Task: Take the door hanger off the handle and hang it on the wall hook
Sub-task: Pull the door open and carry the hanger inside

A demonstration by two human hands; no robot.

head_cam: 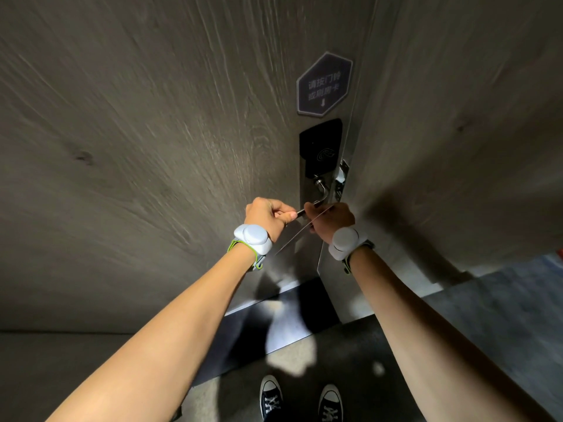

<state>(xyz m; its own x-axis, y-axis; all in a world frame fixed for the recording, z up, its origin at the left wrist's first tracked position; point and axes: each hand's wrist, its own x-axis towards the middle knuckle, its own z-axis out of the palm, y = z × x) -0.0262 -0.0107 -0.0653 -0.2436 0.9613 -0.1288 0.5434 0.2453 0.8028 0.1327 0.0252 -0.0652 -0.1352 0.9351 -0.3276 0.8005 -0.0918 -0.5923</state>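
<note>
The left hand (268,216) has its grip pinched shut on the left end of the handle (320,190), while the right hand (330,220) closes its grip on the door hanger (300,231), seen edge-on as a thin pale line slanting down-left from the handle. The door edge (345,178) lies just right of both hands; bare wood door (152,132) spreads wide to the left.

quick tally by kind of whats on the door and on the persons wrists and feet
Dark hexagonal signs with white characters: 1
Black card-reader lock plates: 1
Silver metal lever handles: 1
Thin door hangers seen edge-on, pinched by the left hand and right hand: 1
White wrist devices: 2
Black lace-up sneakers: 2
Total: 8
</note>
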